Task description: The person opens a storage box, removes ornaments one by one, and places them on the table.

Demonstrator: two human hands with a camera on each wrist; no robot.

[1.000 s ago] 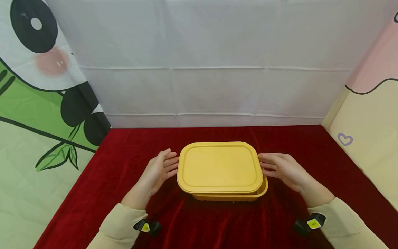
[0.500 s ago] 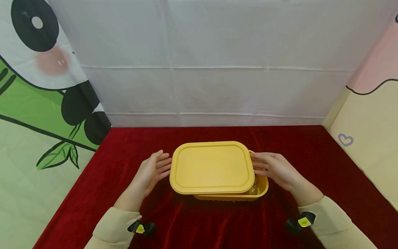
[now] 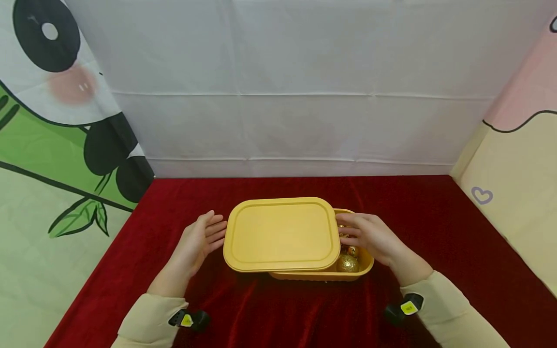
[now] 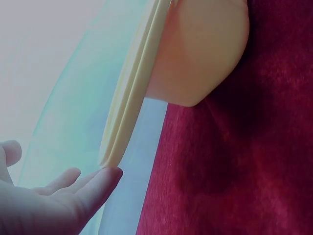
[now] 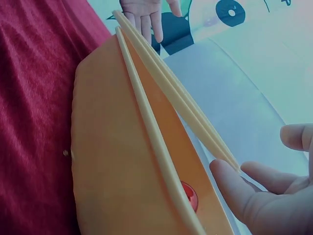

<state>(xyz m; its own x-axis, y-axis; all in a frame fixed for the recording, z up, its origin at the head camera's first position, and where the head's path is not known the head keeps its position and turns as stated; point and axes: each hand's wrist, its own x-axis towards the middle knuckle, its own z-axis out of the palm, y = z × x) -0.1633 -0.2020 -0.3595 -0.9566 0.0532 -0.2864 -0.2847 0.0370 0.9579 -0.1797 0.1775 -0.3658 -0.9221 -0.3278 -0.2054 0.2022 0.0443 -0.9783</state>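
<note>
A yellow rectangular lid (image 3: 282, 234) with rounded corners lies shifted left over a yellow plastic box (image 3: 322, 276). My left hand (image 3: 196, 241) has its fingers extended, with the fingertips right at the lid's left edge. At the opposite edge, the fingertips of my right hand (image 3: 376, 238) meet the lid, over the box's uncovered end. A glittery gold ball (image 3: 348, 264) shows in that gap beside smaller gold pieces. In the right wrist view the lid's edge (image 5: 186, 105) slants up from the box rim, and a red round piece (image 5: 190, 196) shows inside.
Dark red velvet cloth (image 3: 278, 314) covers the table. Behind it stands a pale fabric backdrop (image 3: 304, 125), with a printed cartoon panel (image 3: 61, 159) at the left and a cream and pink panel (image 3: 518, 193) at the right.
The lid has slid left together with both hands, uncovering the box's right end and the gold ball in it. The box has stayed in place.
</note>
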